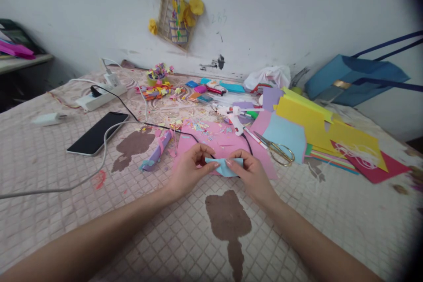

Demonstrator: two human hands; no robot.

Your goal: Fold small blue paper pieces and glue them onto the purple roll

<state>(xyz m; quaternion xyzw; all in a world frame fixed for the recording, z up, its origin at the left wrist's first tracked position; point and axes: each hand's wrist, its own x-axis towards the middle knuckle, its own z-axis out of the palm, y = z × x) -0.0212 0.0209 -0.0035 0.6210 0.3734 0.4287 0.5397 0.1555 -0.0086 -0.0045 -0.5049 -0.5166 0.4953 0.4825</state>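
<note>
A small light-blue piece of paper (236, 168) is stretched between my two hands, low over the front edge of a pink sheet (221, 142). My left hand (193, 165) pinches its left end between thumb and fingers. At the right, my right hand (249, 172) grips it, with the thumb lying on top. A crease shows near the middle of the paper. Just beyond my hands, a white glue gun (236, 122) rests on the pink sheet, its black cord running towards me. Gold-handled scissors (279, 150) lie to the right.
A purple paper roll (157, 154), a black phone (99, 133) and a white power strip (101, 96) lie to the left, with cables across the cloth. Yellow paper sheets (300, 116) and a blue bag (357, 77) are at the right. Paper scraps (198, 128) litter the pink sheet.
</note>
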